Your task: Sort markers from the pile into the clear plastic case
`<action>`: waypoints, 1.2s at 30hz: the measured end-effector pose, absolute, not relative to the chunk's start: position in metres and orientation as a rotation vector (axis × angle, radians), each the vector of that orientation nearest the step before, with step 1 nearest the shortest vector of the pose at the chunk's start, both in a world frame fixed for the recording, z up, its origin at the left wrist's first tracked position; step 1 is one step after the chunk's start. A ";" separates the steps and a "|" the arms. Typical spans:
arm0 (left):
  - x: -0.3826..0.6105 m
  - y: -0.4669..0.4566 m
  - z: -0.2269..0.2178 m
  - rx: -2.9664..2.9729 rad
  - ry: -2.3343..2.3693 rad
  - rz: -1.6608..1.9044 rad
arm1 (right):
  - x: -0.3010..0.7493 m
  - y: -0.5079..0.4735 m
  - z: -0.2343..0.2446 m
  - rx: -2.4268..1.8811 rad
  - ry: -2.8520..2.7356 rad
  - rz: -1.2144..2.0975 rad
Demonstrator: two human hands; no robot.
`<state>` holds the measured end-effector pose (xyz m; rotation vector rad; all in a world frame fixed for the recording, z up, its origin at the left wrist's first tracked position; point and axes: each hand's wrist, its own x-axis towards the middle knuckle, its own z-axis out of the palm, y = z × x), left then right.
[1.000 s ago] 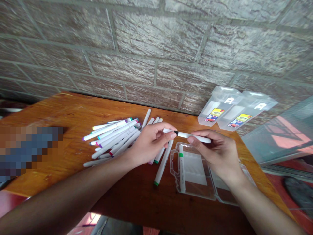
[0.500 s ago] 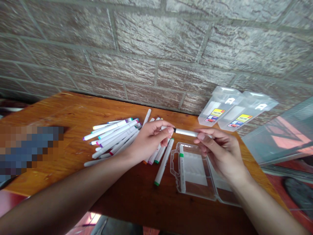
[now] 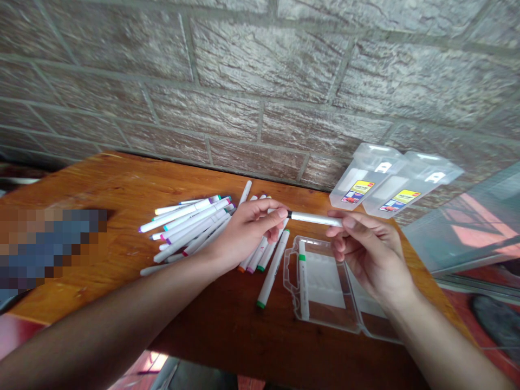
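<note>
Rough grey-brown stone-block wall (image 3: 260, 81) beyond the fingers, glossy orange-brown wooden table (image 3: 122, 184) beneath them, daylight, glass pane (image 3: 467, 227) to their right

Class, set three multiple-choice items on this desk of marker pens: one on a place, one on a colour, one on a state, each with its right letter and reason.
1. Where does the green-banded white marker lie?
A. in the open clear plastic case
B. on the pile of white markers
C. on the floor

2. What colour is the band on the white marker held between both hands?
A. orange
B. black
C. pink

3. How do the two clear labelled cases by the grey brick wall stand?
A. open flat
B. shut, leaning
C. stacked under the pile

Key: 1 A, it lies along the case's left side. 2 B, a dark band shows beside the left hand, while the right hand pinches the other end. 3 B, both lean shut against the wall on the wooden table.
</note>
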<state>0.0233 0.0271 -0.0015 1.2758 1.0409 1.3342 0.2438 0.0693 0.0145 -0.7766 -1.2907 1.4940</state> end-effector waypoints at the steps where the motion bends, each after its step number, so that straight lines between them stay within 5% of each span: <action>1: 0.023 0.027 -0.001 1.277 1.037 1.331 | 0.244 0.069 0.015 -0.777 -1.285 1.497; 36: 0.026 0.028 -0.001 0.974 0.934 1.418 | 0.244 0.076 0.016 -0.862 -1.169 1.519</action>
